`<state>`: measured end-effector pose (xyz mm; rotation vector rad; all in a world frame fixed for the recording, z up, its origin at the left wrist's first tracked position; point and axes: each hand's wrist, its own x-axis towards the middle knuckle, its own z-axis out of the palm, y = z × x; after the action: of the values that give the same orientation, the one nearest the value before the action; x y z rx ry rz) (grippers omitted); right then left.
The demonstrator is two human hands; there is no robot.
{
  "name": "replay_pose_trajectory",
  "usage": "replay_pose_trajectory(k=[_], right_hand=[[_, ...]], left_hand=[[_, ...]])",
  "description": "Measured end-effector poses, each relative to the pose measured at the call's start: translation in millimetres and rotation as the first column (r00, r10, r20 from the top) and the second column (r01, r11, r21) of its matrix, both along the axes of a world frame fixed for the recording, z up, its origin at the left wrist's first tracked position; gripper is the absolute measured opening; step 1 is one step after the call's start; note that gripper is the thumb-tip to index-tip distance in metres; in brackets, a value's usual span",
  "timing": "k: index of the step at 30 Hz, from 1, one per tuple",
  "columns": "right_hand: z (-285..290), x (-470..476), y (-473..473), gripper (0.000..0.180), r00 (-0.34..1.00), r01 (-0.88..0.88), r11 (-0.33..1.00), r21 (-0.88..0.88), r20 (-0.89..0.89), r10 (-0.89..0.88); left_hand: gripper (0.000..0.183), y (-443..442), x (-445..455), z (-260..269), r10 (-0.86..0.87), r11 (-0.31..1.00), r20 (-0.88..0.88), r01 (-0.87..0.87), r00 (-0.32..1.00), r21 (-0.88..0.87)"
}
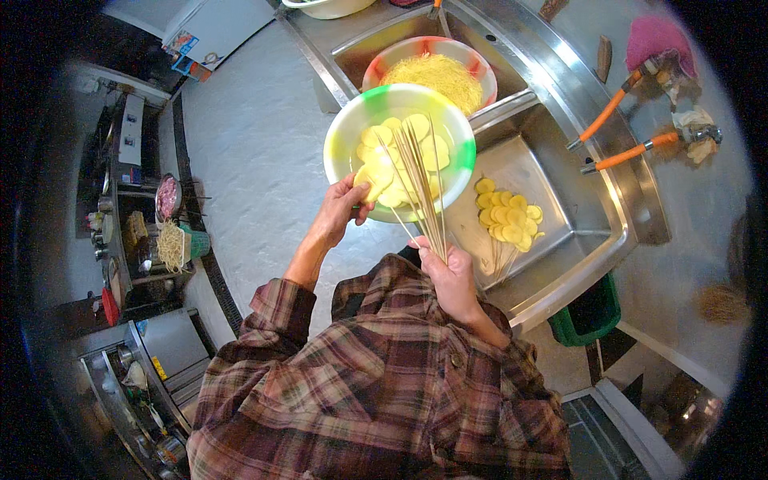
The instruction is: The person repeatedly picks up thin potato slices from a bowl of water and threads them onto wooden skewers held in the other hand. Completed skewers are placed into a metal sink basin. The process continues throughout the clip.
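My left hand pinches round pale-yellow slices, probably potato, at the near-left rim of a plastic basin. More potato slices lie inside that white basin, which has green and yellow patches. In my right hand is a fanned bundle of thin wooden skewers, their tips reaching up over the basin. One skewer angles out to the left, toward the slices in my left hand. On the sink floor to the right lie skewered potato slices, their sticks pointing toward me.
A red-and-white basin of yellow shreds stands in the far compartment of the steel sink. Orange hoses hang over its right edge. A green bin sits below. Shelves at left hold a basket of pale strands and a meat bowl.
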<state>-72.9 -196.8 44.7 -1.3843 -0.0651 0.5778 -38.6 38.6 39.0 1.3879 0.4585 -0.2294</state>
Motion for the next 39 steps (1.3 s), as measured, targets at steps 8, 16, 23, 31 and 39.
replay_pose_trajectory(k=[8,16,23,31,39], right_hand=[[-2,-7,-1,0.022,0.934,0.143,0.977,-0.161,0.348,-0.080],[-1,13,11,0.033,0.705,0.230,0.922,-0.311,0.706,0.062],[-11,45,50,0.032,0.573,0.265,0.753,-0.602,0.727,0.379],[-8,86,81,0.018,0.977,0.151,0.985,-0.087,-0.140,-0.163],[-27,86,68,0.018,0.991,0.101,0.951,-0.293,0.116,-0.070]], left_hand=[[0.020,-11,6,8,0.016,1.000,0.058,-0.015,0.998,-0.025],[0.021,8,29,0,0.061,0.972,-0.035,-0.067,0.998,-0.227],[0.027,21,46,-12,-0.215,0.909,-0.102,0.161,0.971,-0.383],[0.030,19,65,-20,-0.258,0.894,-0.029,0.227,0.966,-0.387],[0.023,3,57,-39,-0.275,0.892,-0.015,0.249,0.961,-0.378]])
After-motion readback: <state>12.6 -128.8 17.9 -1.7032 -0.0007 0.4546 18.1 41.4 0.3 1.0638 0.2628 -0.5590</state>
